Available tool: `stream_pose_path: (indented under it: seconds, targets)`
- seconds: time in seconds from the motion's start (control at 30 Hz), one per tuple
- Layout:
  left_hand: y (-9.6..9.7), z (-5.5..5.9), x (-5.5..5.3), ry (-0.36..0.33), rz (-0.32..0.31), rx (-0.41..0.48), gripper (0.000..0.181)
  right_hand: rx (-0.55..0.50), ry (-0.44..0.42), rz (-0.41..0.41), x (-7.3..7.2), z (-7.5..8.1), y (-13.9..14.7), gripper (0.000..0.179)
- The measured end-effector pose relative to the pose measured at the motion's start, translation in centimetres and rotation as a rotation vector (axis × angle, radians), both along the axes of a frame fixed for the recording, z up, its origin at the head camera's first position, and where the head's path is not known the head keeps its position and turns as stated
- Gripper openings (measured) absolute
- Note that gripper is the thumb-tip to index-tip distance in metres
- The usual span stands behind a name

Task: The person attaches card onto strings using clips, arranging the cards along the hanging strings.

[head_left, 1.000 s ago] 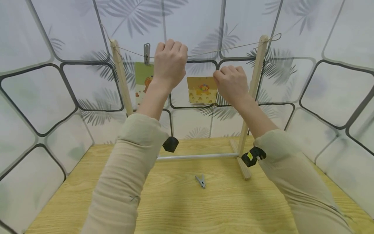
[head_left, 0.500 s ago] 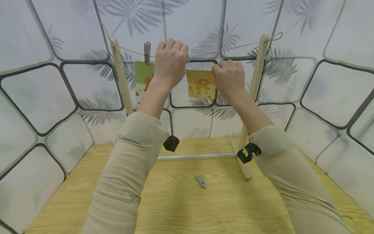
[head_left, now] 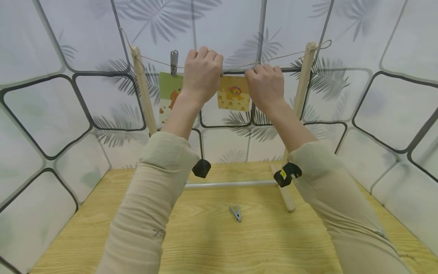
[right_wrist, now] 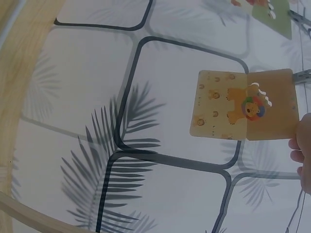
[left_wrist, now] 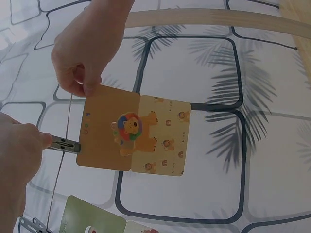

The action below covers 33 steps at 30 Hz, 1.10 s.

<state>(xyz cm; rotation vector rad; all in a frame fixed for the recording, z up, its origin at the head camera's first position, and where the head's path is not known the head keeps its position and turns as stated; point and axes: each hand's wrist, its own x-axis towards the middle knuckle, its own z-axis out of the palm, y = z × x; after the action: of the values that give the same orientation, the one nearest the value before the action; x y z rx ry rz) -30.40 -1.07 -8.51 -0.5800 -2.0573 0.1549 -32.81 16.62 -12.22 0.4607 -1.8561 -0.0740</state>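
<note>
My left hand pinches a grey clothespin at the string, its tip right at the top edge of an orange-yellow card with a lion on it. With thumb and fingers, my right hand pinches the top right corner of that card, holding it up just below the string. To the left, a green-and-white card with a bear hangs under another clothespin, partly hidden behind my left forearm.
Two wooden posts carry the string. A white bar runs low between them, above the wood-grain table. A loose grey clothespin lies on the table. Patterned fabric surrounds the back and sides.
My right hand has moved up and slightly left, raising the lion card toward the string and the clothespin in my left hand. The left hand has stayed nearly in place.
</note>
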Motion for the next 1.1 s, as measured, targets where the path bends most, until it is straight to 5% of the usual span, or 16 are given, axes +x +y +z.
stream_pose_path:
  seconds: [0.73,1.1]
  targets:
    - [-0.11,-0.09,0.08,0.023,-0.037,-0.021,0.027,-0.010,-0.056,0.023,0.44,0.30,-0.61,0.022]
    - [-0.48,-0.14,-0.45,0.038,-0.046,0.048,0.029,-0.022,-0.060,0.033,0.39,0.30,-0.72,0.023]
